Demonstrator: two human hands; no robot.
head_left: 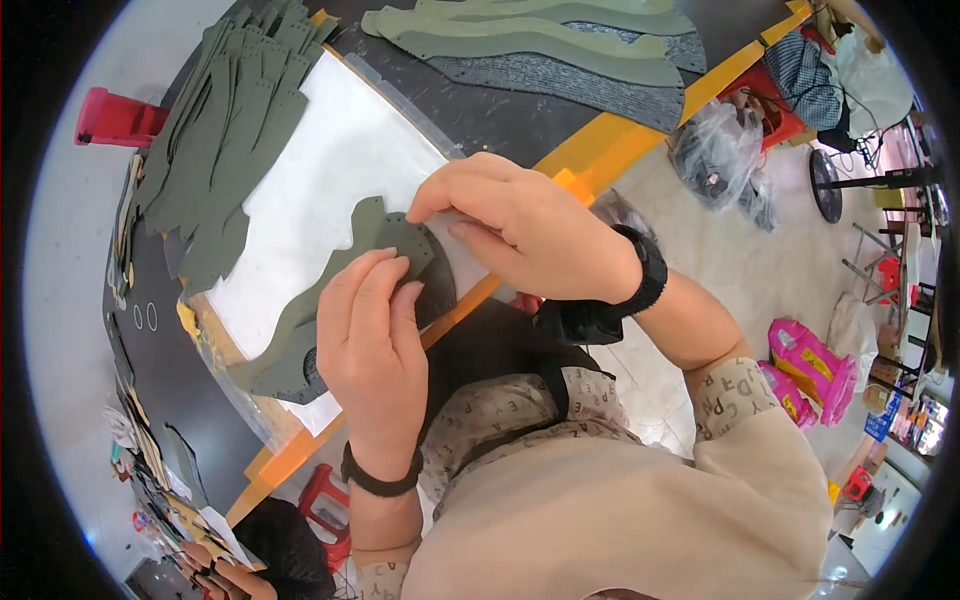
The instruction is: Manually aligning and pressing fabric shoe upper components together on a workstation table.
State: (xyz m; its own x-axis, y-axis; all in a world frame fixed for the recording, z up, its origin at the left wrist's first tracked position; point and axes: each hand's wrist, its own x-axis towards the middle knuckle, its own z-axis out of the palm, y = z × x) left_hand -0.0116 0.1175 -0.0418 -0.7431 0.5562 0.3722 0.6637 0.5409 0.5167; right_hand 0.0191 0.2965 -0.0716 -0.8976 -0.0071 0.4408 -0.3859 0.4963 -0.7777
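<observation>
In front of me a curved olive-green sheet piece (325, 285) lies on a white board (300, 170), with small holes along its edges. Against it, under my hands, is a darker grey curved piece (437, 285). My left hand (372, 325) is closed over the green piece, fingers bent together and thumb near the fingertips. My right hand (525, 225) is closed in a pinch at the piece's upper right end, its fingertips close to the row of holes. Whatever sits between the fingertips of either hand is too small or hidden to make out.
A large pile of green cut pieces (225, 130) covers the board's far left. More curved green and dark textured pieces (560, 65) lie at the back. Orange tape (620, 150) lines the table edge. A red stool (325, 515) and a person's hand (225, 578) are at lower left.
</observation>
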